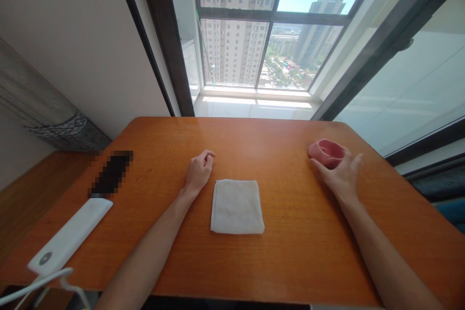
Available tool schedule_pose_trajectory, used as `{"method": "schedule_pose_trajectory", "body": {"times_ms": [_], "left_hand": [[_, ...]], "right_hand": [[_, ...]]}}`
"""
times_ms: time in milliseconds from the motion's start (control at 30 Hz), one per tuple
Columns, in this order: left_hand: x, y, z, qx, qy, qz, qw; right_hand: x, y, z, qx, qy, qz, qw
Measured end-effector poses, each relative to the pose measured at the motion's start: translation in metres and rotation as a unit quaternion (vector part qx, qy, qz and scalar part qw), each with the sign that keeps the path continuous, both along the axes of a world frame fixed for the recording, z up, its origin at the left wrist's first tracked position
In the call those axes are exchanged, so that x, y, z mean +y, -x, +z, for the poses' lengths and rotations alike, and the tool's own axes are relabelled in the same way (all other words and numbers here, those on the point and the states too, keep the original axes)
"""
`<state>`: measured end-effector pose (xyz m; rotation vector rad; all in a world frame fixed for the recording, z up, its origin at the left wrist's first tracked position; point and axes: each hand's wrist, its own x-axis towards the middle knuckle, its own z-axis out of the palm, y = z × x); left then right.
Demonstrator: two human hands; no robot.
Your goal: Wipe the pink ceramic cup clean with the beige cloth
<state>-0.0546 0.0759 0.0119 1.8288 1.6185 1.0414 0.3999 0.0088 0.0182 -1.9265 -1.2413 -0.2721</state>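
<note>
While the right hand (339,177), fingers spread, is touching the small pink ceramic cup (327,152) at centre right, the left hand (199,172) is resting loosely curled. It is lying well apart from the cup.

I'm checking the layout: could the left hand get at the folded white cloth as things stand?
Probably yes. The left hand rests loosely curled on the table just beside the white cloth, looks empty, and nothing lies between them.

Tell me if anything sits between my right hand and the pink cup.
Nothing visible does. The right hand is against the pink cup, thumb and fingers spread around its near side. The folded white cloth lies apart, near the middle of the table, beside the left hand.
</note>
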Motion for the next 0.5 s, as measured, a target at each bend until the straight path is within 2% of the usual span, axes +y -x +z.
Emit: {"method": "schedule_pose_trajectory", "body": {"times_ms": [33, 67, 133, 167, 200, 233, 267, 333, 367, 500], "left_hand": [[0.0, 0.0, 0.0, 0.001, -0.001, 0.0, 1.0], [0.0, 0.0, 0.0, 0.002, -0.001, 0.001, 1.0], [0.0, 0.0, 0.0, 0.004, -0.002, 0.0, 1.0], [-0.001, 0.0, 0.0, 0.005, -0.002, 0.0, 1.0], [-0.001, 0.0, 0.0, 0.007, -0.003, 0.0, 1.0], [-0.001, 0.0, 0.001, 0.008, -0.004, 0.0, 1.0], [-0.001, 0.0, 0.001, 0.008, -0.004, 0.001, 1.0], [-0.002, 0.0, 0.001, 0.008, -0.006, 0.001, 1.0], [-0.002, 0.0, 0.001, 0.008, -0.006, 0.001, 1.0], [-0.002, 0.0, 0.001, 0.008, -0.009, 0.002, 1.0]], "right_hand": [[-0.007, 0.017, 0.007, -0.01, -0.022, 0.003, 1.0], [-0.016, 0.038, 0.015, -0.025, -0.044, 0.035, 0.998], [-0.042, 0.088, 0.028, -0.058, -0.057, 0.171, 0.982], [-0.058, 0.116, 0.033, -0.072, -0.04, 0.259, 0.962], [-0.073, 0.143, 0.035, -0.095, 0.005, 0.354, 0.93], [-0.086, 0.168, 0.035, -0.13, 0.044, 0.428, 0.894], [-0.098, 0.191, 0.032, -0.159, 0.082, 0.472, 0.863], [-0.112, 0.225, 0.019, -0.192, 0.136, 0.507, 0.829], [-0.114, 0.236, 0.011, -0.206, 0.146, 0.51, 0.822], [-0.107, 0.248, -0.017, -0.235, 0.163, 0.507, 0.813]]}}
